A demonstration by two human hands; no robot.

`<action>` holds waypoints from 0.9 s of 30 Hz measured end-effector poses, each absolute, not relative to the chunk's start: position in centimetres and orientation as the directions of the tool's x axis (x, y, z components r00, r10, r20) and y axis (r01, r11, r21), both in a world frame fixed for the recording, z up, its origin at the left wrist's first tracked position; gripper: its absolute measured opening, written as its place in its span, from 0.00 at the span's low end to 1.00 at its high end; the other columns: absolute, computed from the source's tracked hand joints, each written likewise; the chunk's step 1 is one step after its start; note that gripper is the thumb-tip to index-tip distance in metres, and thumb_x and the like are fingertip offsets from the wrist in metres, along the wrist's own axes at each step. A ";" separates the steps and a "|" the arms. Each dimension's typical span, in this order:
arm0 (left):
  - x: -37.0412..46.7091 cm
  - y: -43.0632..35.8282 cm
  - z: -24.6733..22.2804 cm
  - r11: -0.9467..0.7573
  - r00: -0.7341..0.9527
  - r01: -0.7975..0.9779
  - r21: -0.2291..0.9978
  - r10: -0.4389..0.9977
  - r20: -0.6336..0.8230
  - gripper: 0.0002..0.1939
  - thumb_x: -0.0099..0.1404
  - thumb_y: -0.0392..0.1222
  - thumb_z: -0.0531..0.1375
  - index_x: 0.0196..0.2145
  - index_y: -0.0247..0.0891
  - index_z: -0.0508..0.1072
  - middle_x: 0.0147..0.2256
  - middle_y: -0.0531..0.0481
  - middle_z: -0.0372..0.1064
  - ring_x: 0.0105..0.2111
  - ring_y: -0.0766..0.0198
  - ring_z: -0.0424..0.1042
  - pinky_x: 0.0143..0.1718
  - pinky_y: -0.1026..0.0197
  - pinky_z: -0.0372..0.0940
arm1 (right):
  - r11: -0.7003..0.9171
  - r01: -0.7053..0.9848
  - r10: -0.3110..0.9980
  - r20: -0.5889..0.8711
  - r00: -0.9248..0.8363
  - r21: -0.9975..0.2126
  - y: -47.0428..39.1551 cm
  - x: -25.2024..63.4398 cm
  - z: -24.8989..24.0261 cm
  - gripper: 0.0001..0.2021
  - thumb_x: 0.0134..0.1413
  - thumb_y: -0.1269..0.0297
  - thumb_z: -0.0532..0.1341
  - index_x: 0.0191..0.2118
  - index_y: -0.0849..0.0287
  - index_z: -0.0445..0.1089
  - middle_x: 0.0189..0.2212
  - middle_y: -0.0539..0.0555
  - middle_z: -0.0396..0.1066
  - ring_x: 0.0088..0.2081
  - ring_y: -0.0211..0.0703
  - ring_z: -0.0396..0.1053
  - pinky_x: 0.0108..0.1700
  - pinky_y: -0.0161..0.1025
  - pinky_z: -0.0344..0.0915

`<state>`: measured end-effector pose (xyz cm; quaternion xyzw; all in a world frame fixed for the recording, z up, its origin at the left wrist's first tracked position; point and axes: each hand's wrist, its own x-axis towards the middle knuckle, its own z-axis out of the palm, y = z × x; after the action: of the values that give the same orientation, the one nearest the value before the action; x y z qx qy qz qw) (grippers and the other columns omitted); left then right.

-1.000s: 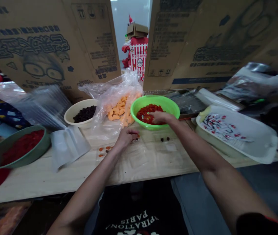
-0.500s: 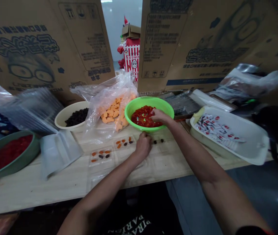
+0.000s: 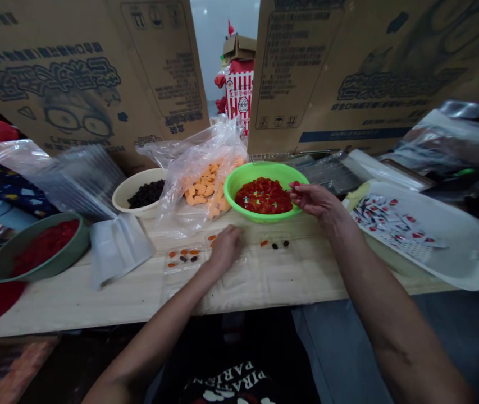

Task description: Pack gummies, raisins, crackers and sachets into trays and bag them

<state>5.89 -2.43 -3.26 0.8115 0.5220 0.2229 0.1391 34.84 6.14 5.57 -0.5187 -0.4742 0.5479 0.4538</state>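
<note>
right hand (image 3: 318, 203): was poised at the right rim of the green bowl, palm side toward the bowl, fingers pointing left; the grip was narrow, thumb and fingertips pinched on a red piece.
red piece (image 3: 295, 184): sat at those fingertips, by the bowl's right rim; it was too small and too covered for me to tell which way its long axis ran.
left hand (image 3: 227, 247): lay low over the clear trays in front of the bowl, fingers curled and pointing away from the person, a little to the right; i could not tell whether it held anything.
right tray (image 3: 279, 272): was on the wooden table (image 3: 133, 306), in front of the green bowl; its far part bore an orange piece (image 3: 263, 243), lying lengthwise nearly sideways, its right end slightly farther off, with two dark pieces (image 3: 280, 244) just to its right.
left tray (image 3: 176, 280): seemed to run lengthwise from the table's near edge toward the bowls; four orange bits and two dark ones lay at its far end, the upper ones mostly pointing sideways.
green bowl (image 3: 260, 215): held a heap of red pieces.
beside it: a clear bag (image 3: 172, 210) of orange shapes, then a cream bowl (image 3: 122, 202) of dark pieces.
far right: a white basin (image 3: 454, 241), its long axis slanting from far left to near right, held small packets (image 3: 386, 219).
</note>
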 end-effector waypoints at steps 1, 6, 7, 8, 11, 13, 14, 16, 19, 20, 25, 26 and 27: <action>4.5 -1.8 -3.1 -0.321 0.259 0.834 0.448 0.946 0.196 0.18 0.65 0.28 0.52 0.47 0.36 0.76 0.45 0.43 0.72 0.45 0.58 0.72 0.47 0.60 0.65 | -0.178 -0.058 0.983 -0.175 -0.054 -0.982 5.6 35.0 5.7 0.02 0.51 0.71 0.60 0.33 0.58 0.66 0.24 0.50 0.66 0.24 0.37 0.61 0.24 0.32 0.59; 0.5 0.2 -2.9 -0.198 0.206 0.899 0.391 0.978 0.023 0.08 0.65 0.39 0.60 0.36 0.36 0.79 0.39 0.45 0.72 0.37 0.59 0.73 0.40 0.62 0.65 | -0.306 -0.124 0.935 -0.274 -0.224 -0.944 1.9 33.2 6.2 0.08 0.51 0.67 0.62 0.39 0.61 0.70 0.26 0.47 0.64 0.21 0.31 0.53 0.21 0.29 0.49; 0.3 0.3 -2.9 -0.200 0.210 0.897 0.394 0.977 0.019 0.07 0.65 0.40 0.61 0.36 0.37 0.79 0.39 0.45 0.72 0.36 0.60 0.73 0.40 0.62 0.65 | -0.291 -0.066 0.921 -0.261 -0.287 -0.954 1.0 32.5 5.9 0.10 0.52 0.64 0.63 0.40 0.61 0.70 0.25 0.47 0.64 0.21 0.31 0.52 0.21 0.29 0.48; 0.2 0.3 -2.9 -0.194 0.201 0.898 0.395 0.979 0.023 0.07 0.65 0.40 0.61 0.35 0.37 0.79 0.38 0.46 0.72 0.36 0.60 0.73 0.40 0.62 0.65 | -0.255 0.016 0.907 -0.245 -0.342 -0.967 0.1 31.9 5.4 0.11 0.53 0.62 0.62 0.41 0.61 0.71 0.25 0.46 0.63 0.20 0.31 0.52 0.22 0.30 0.48; 0.8 0.0 -2.6 -0.170 0.171 0.904 0.393 0.985 0.034 0.08 0.66 0.41 0.60 0.37 0.35 0.78 0.39 0.45 0.71 0.37 0.60 0.72 0.42 0.61 0.66 | 0.007 0.400 0.905 -0.165 -0.393 -0.917 -1.8 30.1 3.1 0.08 0.55 0.65 0.59 0.39 0.62 0.72 0.25 0.48 0.65 0.23 0.35 0.58 0.25 0.32 0.54; 2.1 -0.5 -2.3 -0.208 0.191 0.894 0.396 0.978 0.082 0.10 0.68 0.40 0.58 0.40 0.35 0.78 0.41 0.43 0.71 0.41 0.58 0.72 0.44 0.58 0.66 | 0.208 0.659 0.927 -0.069 -0.368 -0.722 -2.3 29.3 1.4 0.09 0.56 0.72 0.56 0.38 0.63 0.73 0.29 0.53 0.71 0.29 0.39 0.66 0.33 0.34 0.60; 3.0 -0.8 -2.1 -0.247 0.223 0.882 0.400 0.969 0.106 0.10 0.69 0.40 0.57 0.41 0.35 0.78 0.42 0.42 0.70 0.42 0.57 0.71 0.45 0.58 0.66 | 0.271 0.751 0.933 -0.029 -0.359 -0.602 -2.4 29.0 0.6 0.10 0.56 0.74 0.55 0.38 0.64 0.74 0.32 0.56 0.74 0.33 0.42 0.69 0.37 0.35 0.62; 5.4 -1.5 -1.9 -0.347 0.325 0.844 0.409 0.937 0.125 0.10 0.69 0.39 0.57 0.41 0.38 0.78 0.41 0.44 0.71 0.43 0.58 0.71 0.45 0.59 0.66 | 0.315 0.866 0.938 -0.012 -0.347 -0.388 -2.5 28.3 -0.7 0.13 0.56 0.78 0.54 0.43 0.65 0.74 0.38 0.61 0.76 0.39 0.46 0.72 0.43 0.38 0.63; 9.3 -2.5 -2.1 -0.432 0.457 0.803 0.410 0.888 0.042 0.11 0.69 0.40 0.57 0.39 0.38 0.80 0.39 0.45 0.72 0.39 0.59 0.73 0.41 0.61 0.67 | 0.295 0.927 0.945 -0.073 -0.319 -0.231 -2.6 27.6 -1.8 0.16 0.54 0.79 0.55 0.48 0.67 0.72 0.41 0.67 0.76 0.41 0.52 0.74 0.42 0.40 0.65; 10.3 -2.7 -2.3 -0.439 0.474 0.801 0.407 0.880 0.016 0.12 0.69 0.41 0.56 0.39 0.37 0.80 0.39 0.44 0.73 0.38 0.59 0.73 0.40 0.60 0.67 | 0.292 0.932 0.945 -0.084 -0.315 -0.214 -2.7 27.5 -1.9 0.18 0.54 0.79 0.55 0.50 0.68 0.71 0.41 0.68 0.76 0.41 0.53 0.75 0.42 0.41 0.65; 11.6 -2.7 -3.0 -0.440 0.490 0.789 0.429 0.872 -0.008 0.15 0.71 0.39 0.54 0.43 0.38 0.81 0.40 0.43 0.74 0.39 0.59 0.74 0.41 0.60 0.67 | 0.214 0.908 0.970 -0.028 -0.240 -0.361 -2.4 29.5 -1.6 0.17 0.61 0.75 0.52 0.50 0.67 0.73 0.45 0.65 0.77 0.45 0.49 0.75 0.47 0.38 0.66; 11.5 -2.7 -3.0 -0.440 0.493 0.785 0.436 0.870 -0.011 0.15 0.70 0.39 0.54 0.43 0.39 0.81 0.40 0.43 0.74 0.39 0.59 0.74 0.42 0.60 0.67 | 0.201 0.898 0.973 -0.030 -0.231 -0.392 -2.2 30.0 -1.6 0.16 0.61 0.75 0.52 0.48 0.67 0.74 0.44 0.64 0.78 0.44 0.48 0.75 0.47 0.37 0.66; 11.3 -2.6 -3.0 -0.439 0.496 0.783 0.441 0.868 -0.015 0.14 0.70 0.38 0.54 0.43 0.39 0.81 0.40 0.43 0.75 0.39 0.59 0.74 0.42 0.61 0.67 | 0.203 0.887 0.971 -0.034 -0.238 -0.415 -2.1 30.4 -1.7 0.16 0.60 0.75 0.52 0.47 0.67 0.75 0.43 0.63 0.78 0.44 0.47 0.76 0.47 0.36 0.67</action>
<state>11.34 -2.55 -3.02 0.8414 0.4906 0.1073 0.1996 30.45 -2.12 -1.70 -0.6059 -0.7665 0.1774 0.1180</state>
